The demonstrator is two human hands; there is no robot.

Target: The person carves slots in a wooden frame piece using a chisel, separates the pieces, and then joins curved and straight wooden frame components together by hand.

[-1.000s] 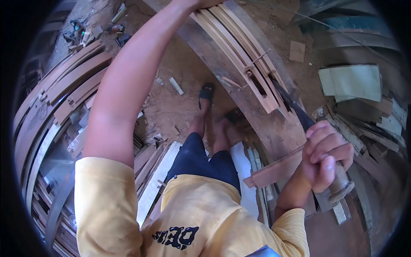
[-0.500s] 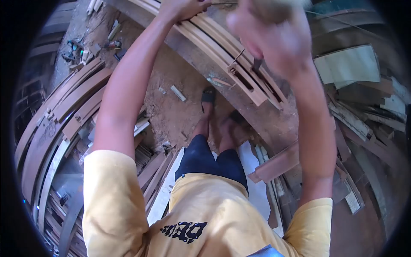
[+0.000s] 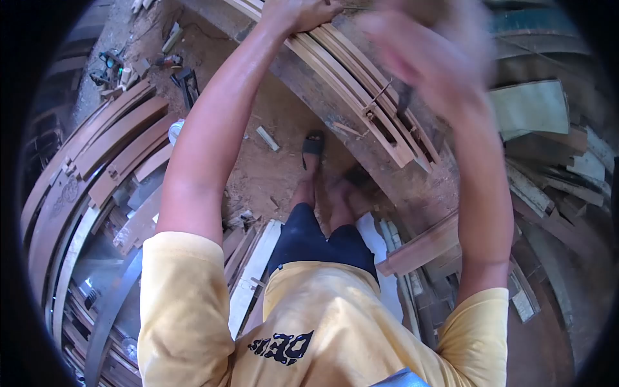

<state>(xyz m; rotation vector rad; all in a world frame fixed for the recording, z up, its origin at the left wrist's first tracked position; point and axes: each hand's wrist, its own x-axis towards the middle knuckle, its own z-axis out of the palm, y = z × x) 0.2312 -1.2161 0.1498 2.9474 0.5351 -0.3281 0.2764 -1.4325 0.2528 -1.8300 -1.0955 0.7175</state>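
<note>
On the counter (image 3: 416,187), curved wooden strips (image 3: 334,76) lay beneath the left hand (image 3: 303,14), grip unclear, while the blurred right hand (image 3: 429,51) seemed clenched round a chisel (image 3: 405,100), liable to slip if tilted.

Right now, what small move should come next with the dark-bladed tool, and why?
Perhaps steady the right hand before pressing the dark-bladed tool: the hand is blurred, the blade stands at the slotted wooden strips, and whether its tip touches them is unclear. The left hand rests on them.
</note>
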